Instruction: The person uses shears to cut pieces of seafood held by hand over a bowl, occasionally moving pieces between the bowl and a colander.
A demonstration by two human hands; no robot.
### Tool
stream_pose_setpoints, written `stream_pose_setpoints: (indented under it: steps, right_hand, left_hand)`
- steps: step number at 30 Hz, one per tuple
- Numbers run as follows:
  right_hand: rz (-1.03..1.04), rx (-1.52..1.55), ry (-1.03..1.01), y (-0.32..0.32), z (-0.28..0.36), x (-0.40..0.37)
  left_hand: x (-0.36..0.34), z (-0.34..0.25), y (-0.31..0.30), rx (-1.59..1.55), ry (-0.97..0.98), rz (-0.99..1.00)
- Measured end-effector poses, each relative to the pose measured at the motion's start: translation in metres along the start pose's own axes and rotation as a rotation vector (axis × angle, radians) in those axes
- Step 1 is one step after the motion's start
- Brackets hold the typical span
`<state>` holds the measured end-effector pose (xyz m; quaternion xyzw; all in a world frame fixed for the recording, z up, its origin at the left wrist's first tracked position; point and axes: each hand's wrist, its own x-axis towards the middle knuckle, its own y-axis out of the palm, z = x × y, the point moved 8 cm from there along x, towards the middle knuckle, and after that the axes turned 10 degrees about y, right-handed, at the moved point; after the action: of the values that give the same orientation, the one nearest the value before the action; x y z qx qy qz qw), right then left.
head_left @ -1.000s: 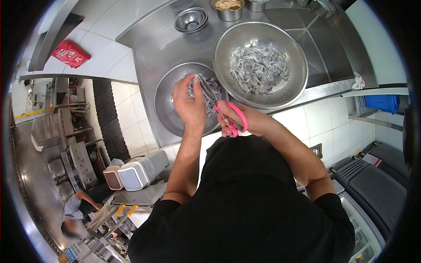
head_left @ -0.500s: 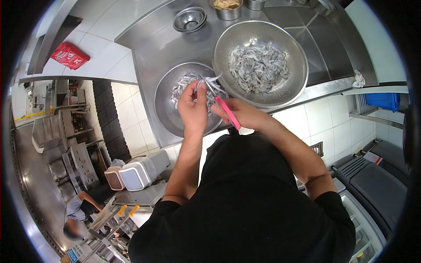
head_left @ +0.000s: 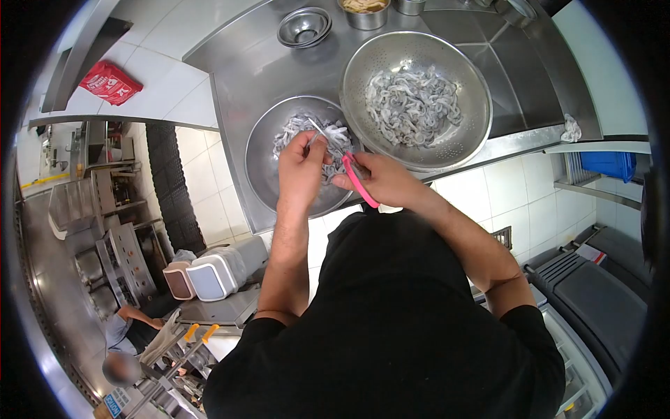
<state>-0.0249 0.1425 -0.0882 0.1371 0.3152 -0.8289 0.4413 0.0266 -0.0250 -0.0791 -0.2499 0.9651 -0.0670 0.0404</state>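
My right hand grips pink-handled scissors, blades pointing up-left over a steel bowl. My left hand pinches a pale grey strip of seafood at the blades, above the cut pieces lying in that bowl. To the right sits a large steel colander holding a heap of long grey-white strips. Both stand on a stainless counter.
Small nested steel bowls and a steel pot of pale food stand at the counter's back. A red packet lies on the white ledge to the left. Another person works far below left, near white bins.
My hands shifted slightly left over the bowl. The scissors turned so the pink handles show edge-on, and the strip between my left fingers changed position at the blades.
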Motion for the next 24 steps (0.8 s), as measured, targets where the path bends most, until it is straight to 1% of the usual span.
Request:
stream_pose_setpoints:
  steps: [5,10,20,24]
  right_hand:
    - [0.008,0.067,0.006,0.001,0.001,-0.003]
    - [0.016,0.056,0.025,0.006,-0.008,0.002]
    - [0.072,0.048,0.011,0.008,-0.006,0.004]
    - [0.109,0.116,0.017,0.007,-0.003,0.006]
  left_hand:
    - [0.001,0.004,-0.001,-0.015,-0.021,0.018]
    - [0.000,-0.001,-0.001,-0.054,-0.068,0.032]
    - [0.002,0.006,-0.005,-0.089,-0.084,0.007]
    - [0.000,0.008,-0.001,-0.103,-0.088,0.025]
